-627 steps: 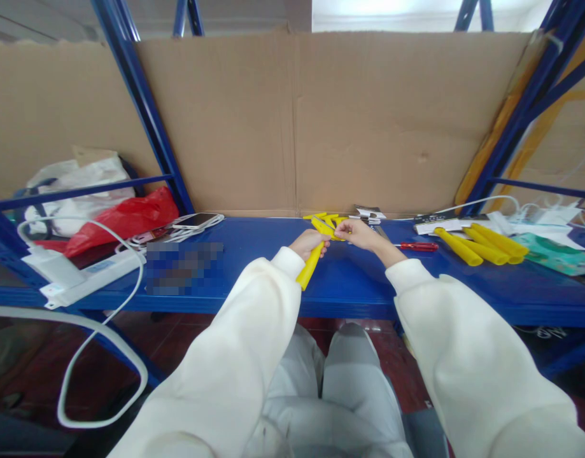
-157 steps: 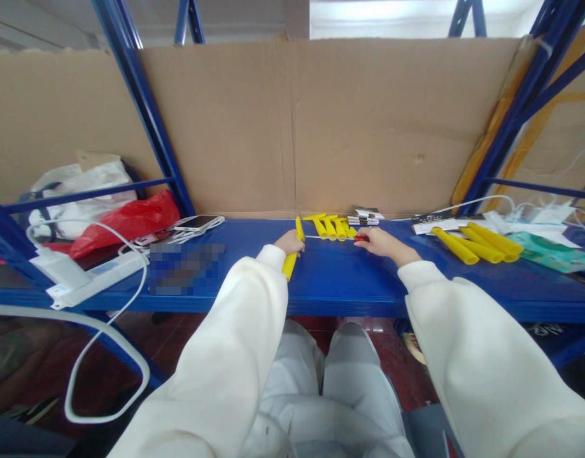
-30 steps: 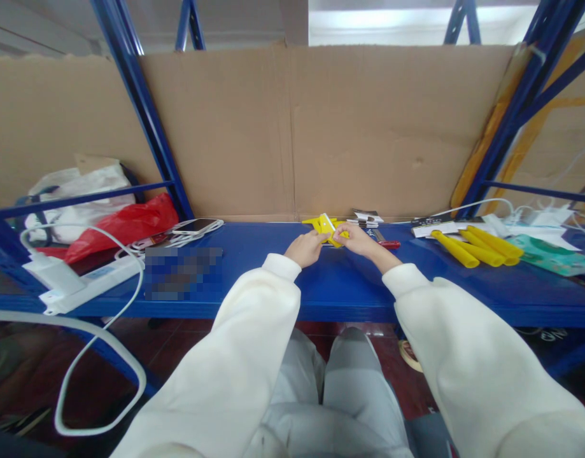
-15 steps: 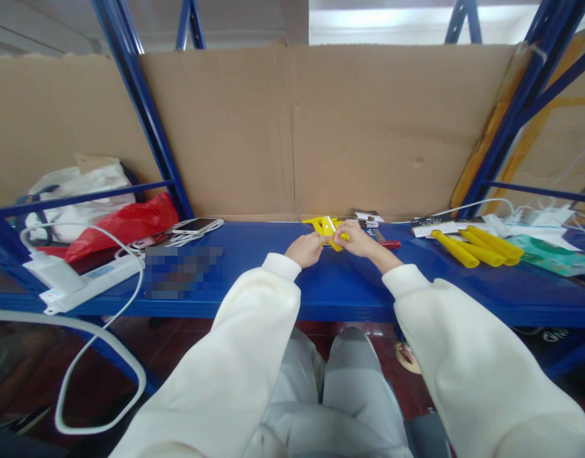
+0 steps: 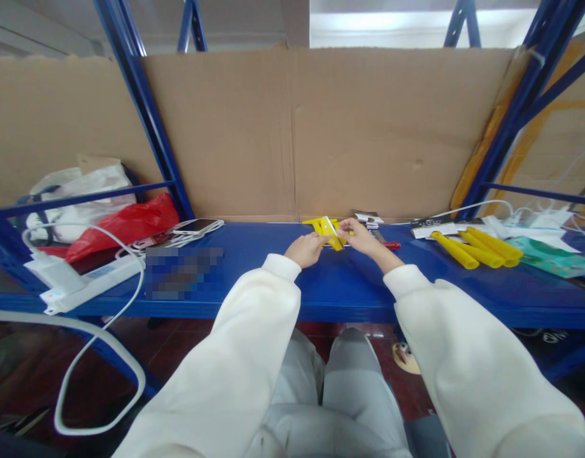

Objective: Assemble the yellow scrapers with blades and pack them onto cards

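My left hand (image 5: 305, 250) is closed on the near left part of a yellow plastic piece with a silvery-white strip (image 5: 329, 230) across it, which looks like a scraper head. At the piece's right side is my right hand (image 5: 357, 234), thumb and fingers pinched together. Whatever sits between those fingertips is too small to make out. More yellow plastic shows behind the piece, partly hidden by it. Just right of my right hand lies a red-handled tool (image 5: 391, 245), its other end partly covered by the hand.
Several yellow tapered handles (image 5: 486, 254) lie at the right beside a green packet (image 5: 552, 254). Small dark-and-white packets (image 5: 368, 218) rest by the cardboard wall (image 5: 292, 133). A white power strip (image 5: 98, 280) with looping cables and a phone (image 5: 197, 225) are on the left.
My right hand has shifted slightly right, its fingers moving off the middle of the yellow piece, so more of the piece shows. The left hand stays in place.
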`<state>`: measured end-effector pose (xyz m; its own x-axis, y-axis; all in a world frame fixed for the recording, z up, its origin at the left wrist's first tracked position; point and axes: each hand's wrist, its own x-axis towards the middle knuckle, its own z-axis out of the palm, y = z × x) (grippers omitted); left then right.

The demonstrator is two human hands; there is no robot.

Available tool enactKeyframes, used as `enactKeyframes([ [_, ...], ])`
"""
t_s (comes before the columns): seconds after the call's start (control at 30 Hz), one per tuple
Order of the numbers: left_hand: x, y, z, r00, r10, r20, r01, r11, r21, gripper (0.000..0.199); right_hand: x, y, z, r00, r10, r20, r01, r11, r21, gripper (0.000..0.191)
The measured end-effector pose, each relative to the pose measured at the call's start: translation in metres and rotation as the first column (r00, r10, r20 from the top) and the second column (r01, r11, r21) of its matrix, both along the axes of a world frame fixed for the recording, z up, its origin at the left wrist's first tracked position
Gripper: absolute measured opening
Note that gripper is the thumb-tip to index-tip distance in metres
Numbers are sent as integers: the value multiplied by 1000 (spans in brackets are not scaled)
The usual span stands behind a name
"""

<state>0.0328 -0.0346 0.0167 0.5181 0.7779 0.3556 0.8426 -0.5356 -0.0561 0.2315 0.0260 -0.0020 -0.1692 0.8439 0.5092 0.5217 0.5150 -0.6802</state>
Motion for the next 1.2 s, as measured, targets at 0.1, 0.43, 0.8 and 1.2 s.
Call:
enactKeyframes([
  [0.1, -1, 0, 2, 1000, 9, 22, -9, 1000, 6, 46, -2, -10, 3, 992, 81, -97, -101, 968, -231, 19],
  [0.43, -2, -4, 1, 990, 69, -120, -78, 995, -67, 64, -6, -21, 14, 964, -18, -266, -88, 920, -382, 26],
  [0.8, -1, -4, 0, 987, 62, -146, -75, 993, -88, 69, -8, -24, 11, 952, -18, -306, -106, 917, -384, 22],
  [1.2, -9, 13, -1, 869, 28, 495, 55, 987, -152, 69, 40, -15, 26, 799, -490, 348, 558, 820, -127, 28],
])
